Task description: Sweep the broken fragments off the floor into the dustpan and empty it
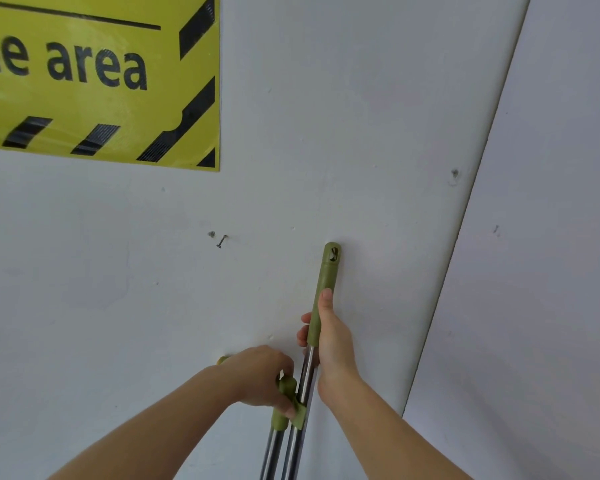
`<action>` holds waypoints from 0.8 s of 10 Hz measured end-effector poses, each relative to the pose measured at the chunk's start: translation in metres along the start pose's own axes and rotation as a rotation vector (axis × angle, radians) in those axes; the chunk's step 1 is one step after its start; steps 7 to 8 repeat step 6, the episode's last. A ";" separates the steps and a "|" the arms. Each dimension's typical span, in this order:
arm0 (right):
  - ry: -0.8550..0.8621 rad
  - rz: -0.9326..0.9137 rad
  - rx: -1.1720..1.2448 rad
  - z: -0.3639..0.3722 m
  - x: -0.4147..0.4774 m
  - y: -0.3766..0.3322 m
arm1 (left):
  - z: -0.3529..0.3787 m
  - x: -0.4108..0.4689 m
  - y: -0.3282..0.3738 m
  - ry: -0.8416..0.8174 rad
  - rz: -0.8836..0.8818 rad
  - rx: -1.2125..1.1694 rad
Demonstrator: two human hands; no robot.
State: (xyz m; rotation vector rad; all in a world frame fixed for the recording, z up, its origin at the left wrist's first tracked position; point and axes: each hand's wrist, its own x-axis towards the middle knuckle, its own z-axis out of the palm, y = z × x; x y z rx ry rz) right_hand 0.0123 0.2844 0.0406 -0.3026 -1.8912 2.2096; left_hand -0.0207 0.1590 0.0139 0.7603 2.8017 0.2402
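Broom handle [329, 268] points upright, clenched in right grip [335, 344]; left grip [260, 375] clasps dustpan handle [280, 421]

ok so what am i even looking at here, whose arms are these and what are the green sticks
There is no machine here. A person wears a camera on the head, so this single picture looks out past their own bare arms. It faces a white wall with a yellow sign and a small nail; no floor or table shows. The right hand grips the long handle, a metal pole with a green grip. The left hand holds the short handle, also green, which seems clipped to the long one. They are probably a broom and dustpan set, but the lower ends are out of view.
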 end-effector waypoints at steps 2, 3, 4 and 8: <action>0.002 -0.012 -0.028 -0.001 -0.003 -0.003 | -0.013 -0.004 0.004 0.031 0.032 -0.095; 0.010 -0.001 -0.001 0.000 -0.004 -0.006 | -0.021 -0.008 0.006 0.072 0.042 -0.150; -0.002 0.052 0.036 -0.001 -0.008 -0.012 | -0.029 -0.012 0.011 0.116 0.023 -0.156; 0.030 0.127 0.037 -0.005 -0.009 -0.020 | -0.039 -0.020 0.015 0.330 -0.005 -0.263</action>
